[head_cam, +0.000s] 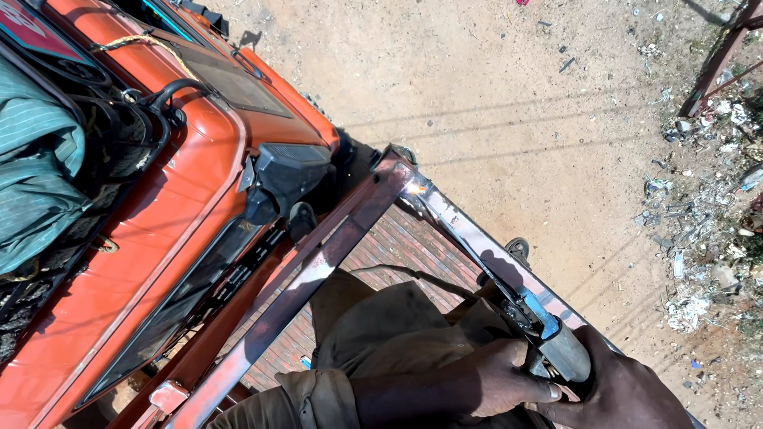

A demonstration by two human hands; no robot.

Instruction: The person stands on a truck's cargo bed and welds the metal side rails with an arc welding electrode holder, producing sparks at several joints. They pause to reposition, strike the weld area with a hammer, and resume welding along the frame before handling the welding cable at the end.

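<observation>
I look down from high up on a rusty metal frame [318,266] whose two bars meet at a shiny ground corner [413,187]. Both my hands hold a power tool, apparently an angle grinder [548,334] with a grey body and blue part, resting on the right bar [469,230]. My left hand [497,381] wraps the tool from the left, its thumb across the body. My right hand [620,393] grips the tool's rear end at the bottom right. My knee in brown trousers [381,326] lies between the bars.
An orange truck cab [159,206] stands below to the left, with a green cloth [36,159] on its roof. Sandy ground [517,95] stretches far below, with litter [707,238] along the right side. A ribbed reddish panel [405,246] lies under the frame.
</observation>
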